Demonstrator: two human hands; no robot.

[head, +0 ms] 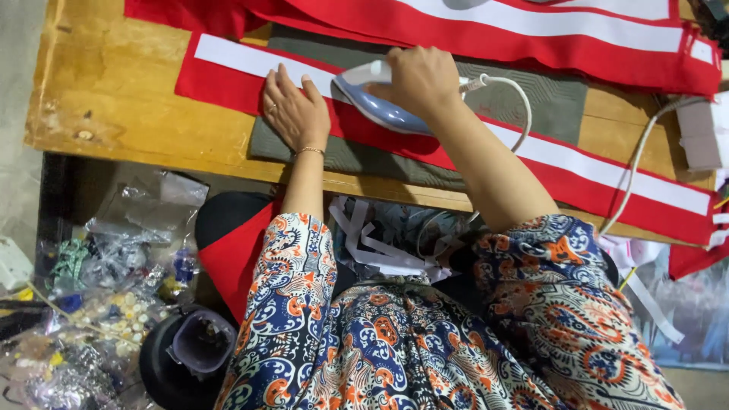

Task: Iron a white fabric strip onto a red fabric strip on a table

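Observation:
A long red cloth strip (228,85) with a white band (228,55) along it lies across a grey pad (547,102) on the wooden table (106,91). My left hand (295,112) rests flat on the red cloth, fingers together, a bracelet at the wrist. My right hand (421,78) grips the handle of a white and blue iron (376,102), which sits on the strip just right of my left hand. The iron's white cord (524,106) loops off to the right.
A second red and white cloth (531,30) lies along the table's far side. Below the table's near edge, at left, are clear bags of buttons and trims (114,296) and a dark round container (194,345). White strips (372,243) hang by my lap.

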